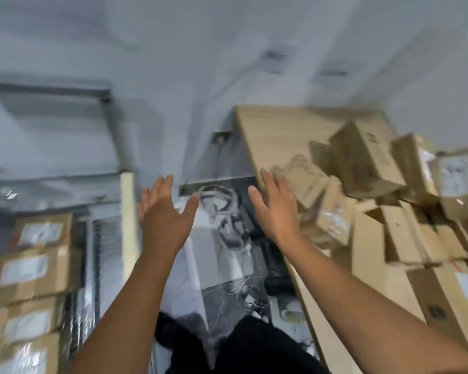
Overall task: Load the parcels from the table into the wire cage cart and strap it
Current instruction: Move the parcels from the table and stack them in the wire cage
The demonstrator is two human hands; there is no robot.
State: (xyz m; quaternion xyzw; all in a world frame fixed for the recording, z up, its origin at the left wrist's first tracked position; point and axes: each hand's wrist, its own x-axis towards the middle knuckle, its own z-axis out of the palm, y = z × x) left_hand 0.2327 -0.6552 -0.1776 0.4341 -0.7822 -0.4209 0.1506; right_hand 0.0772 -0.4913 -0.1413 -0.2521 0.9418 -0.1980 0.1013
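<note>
The view is motion-blurred. A pale wooden table [278, 130] on the right carries a heap of several brown cardboard parcels [368, 160]. On the left, the wire cage cart [92, 265] holds stacked parcels with white labels [30, 271]. My left hand [165, 214] is raised in mid-air between cart and table, fingers spread, holding nothing. My right hand [276, 209] is also spread and empty, hovering at the table's left edge just beside a small parcel [303, 179].
Between cart and table the floor shows coiled cables [224, 217], loose wires [243, 292] and a dark box [278, 284]. A pale upright post [129, 225] stands by the cart's right side. White wall behind.
</note>
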